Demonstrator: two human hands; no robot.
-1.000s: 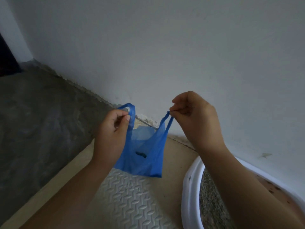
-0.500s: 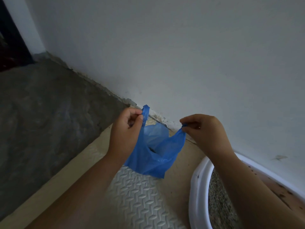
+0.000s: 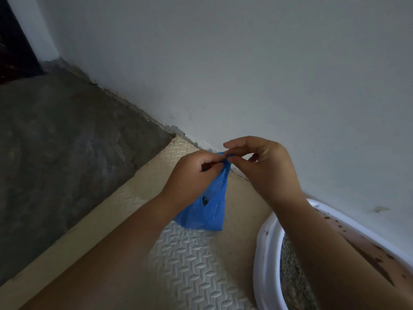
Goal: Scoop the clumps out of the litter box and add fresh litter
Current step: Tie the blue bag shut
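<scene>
Blue plastic bag [image 3: 210, 211] hangs with its top pinched between left hand [image 3: 192, 175] and right hand [image 3: 268, 171], apparently being knotted. Below the right hand sits the litter box [image 3: 266, 253], its wall soiled. Scooping may be finished, with fresh litter seemingly not yet added.

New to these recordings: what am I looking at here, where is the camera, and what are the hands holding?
No machine here: a person works with bare hands, and the single camera sits on their head, looking forward and down. The left hand and right hand both pinch the top of a small blue plastic bag, which hangs in the air below them. Underneath lies a patterned foam mat, next to bare grey floor and a white wall. At lower right is the white litter box, with grainy litter inside.
</scene>
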